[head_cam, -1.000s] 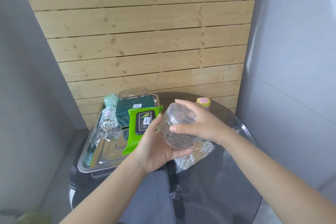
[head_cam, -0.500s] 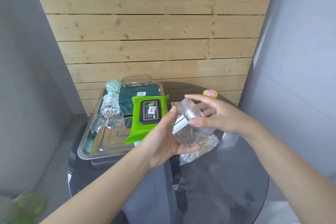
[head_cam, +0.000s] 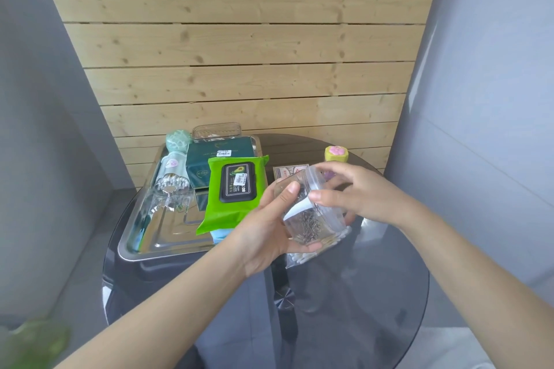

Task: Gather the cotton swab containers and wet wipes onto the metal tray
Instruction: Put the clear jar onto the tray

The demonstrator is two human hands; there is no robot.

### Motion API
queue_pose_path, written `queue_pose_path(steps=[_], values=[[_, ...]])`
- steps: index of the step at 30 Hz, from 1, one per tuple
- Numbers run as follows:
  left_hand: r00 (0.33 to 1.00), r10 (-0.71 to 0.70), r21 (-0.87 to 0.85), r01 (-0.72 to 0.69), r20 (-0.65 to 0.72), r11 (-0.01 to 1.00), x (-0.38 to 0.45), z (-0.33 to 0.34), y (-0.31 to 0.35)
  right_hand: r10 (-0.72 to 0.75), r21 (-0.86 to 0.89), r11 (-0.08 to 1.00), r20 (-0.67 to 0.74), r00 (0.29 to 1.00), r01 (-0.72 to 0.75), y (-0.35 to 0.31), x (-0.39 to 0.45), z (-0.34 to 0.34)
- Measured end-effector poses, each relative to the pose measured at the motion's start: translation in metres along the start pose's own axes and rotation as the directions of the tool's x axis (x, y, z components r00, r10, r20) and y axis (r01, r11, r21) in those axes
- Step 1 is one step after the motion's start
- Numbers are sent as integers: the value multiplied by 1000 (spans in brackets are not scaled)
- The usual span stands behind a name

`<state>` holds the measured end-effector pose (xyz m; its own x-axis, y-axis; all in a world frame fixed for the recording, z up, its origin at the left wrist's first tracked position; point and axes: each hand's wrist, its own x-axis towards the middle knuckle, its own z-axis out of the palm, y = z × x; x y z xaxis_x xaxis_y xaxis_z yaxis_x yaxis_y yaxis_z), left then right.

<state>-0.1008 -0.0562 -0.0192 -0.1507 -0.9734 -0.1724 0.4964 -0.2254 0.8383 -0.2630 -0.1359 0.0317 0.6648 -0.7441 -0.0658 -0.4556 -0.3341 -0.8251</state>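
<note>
crowding the metal tray (head_cam: pixel 168 249): green wet wipes (head_cam: pixel 233 192), teal box (head_cam: pixel 218 163); both hands' grip clamped on clear jar (head_cam: pixel 311 213).

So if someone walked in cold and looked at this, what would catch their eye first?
Probably the clear jar held up in the middle, the left hand under it and the right hand around its top. Next is the bright green wipes pack, lying on the metal tray to the left.

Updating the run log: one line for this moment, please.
left hand: grips clear jar | right hand: holds jar top | jar: above table, beside metal tray | green wipes pack: on tray
</note>
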Motion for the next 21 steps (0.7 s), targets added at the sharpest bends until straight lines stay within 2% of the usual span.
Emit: queue_pose_path(steps=[2,4,6,8,13,16,21], values=[[1000,12,5,-12,-1,1000,-2,2,0,13,-27,1000,-18,1000,-14,1,-4,-3],[1000,23,33,-23,6,999,-2,4,1,10,-71,997,56,998,-6,-1,-8,-11],[999,21,59,-22,30,998,-2,7,4,-25,-33,999,134,991,30,-2,-13,-15],[999,27,73,-30,44,997,-2,8,8,-66,-12,998,100,993,67,-3,-14,-15],[994,61,101,-70,92,992,-8,5,18,-135,-94,987,-61,989,129,-14,-12,-1],[991,75,78,-84,107,993,-13,3,21,-165,-110,982,-87,982,156,-21,-12,5],[988,151,48,-152,29,987,-24,-3,36,-176,-80,982,-96,980,169,-33,-3,20]])
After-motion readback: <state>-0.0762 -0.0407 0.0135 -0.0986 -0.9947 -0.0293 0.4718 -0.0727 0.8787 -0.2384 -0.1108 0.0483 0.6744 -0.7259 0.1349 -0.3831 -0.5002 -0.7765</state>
